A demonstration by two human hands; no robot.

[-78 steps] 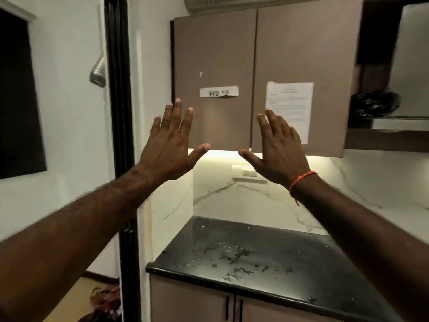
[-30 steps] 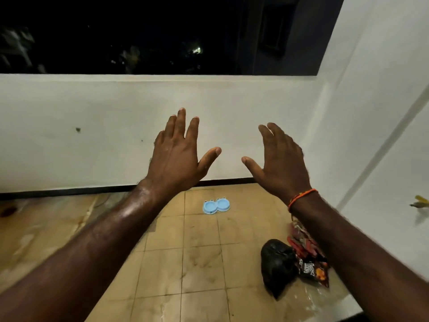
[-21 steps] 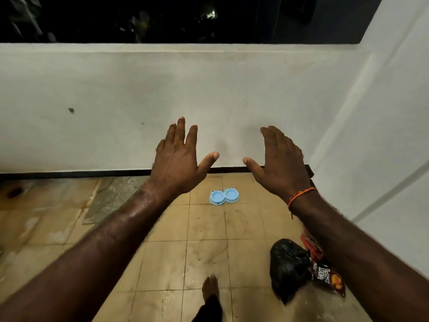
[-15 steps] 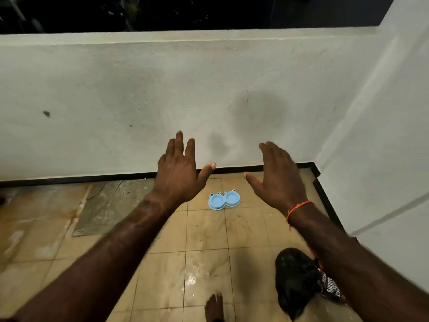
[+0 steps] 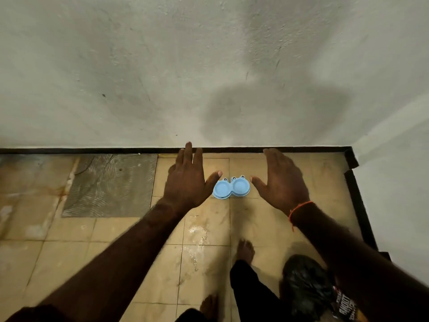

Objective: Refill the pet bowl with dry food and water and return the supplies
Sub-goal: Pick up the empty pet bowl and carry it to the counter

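Observation:
A light-blue double pet bowl (image 5: 231, 188) with small frog eyes lies on the tan floor tiles near the wall; both cups look empty. My left hand (image 5: 186, 182) is stretched out palm down, fingers apart, just left of the bowl in the view and holding nothing. My right hand (image 5: 282, 181), with an orange thread at the wrist, is spread the same way just right of the bowl, also holding nothing. Both hands are raised in the air, apart from the bowl.
A black plastic bag (image 5: 306, 284) and a printed dark packet (image 5: 346, 306) lie on the floor at the lower right. My bare feet (image 5: 245, 250) stand on wet-looking tiles. A white wall with a black skirting (image 5: 92, 150) closes the front; another wall closes the right.
The view has swung from a kitchen cabinet to this floor corner and tilted down. I have stepped closer to the blue bowl. Both hands stay spread and hold nothing.

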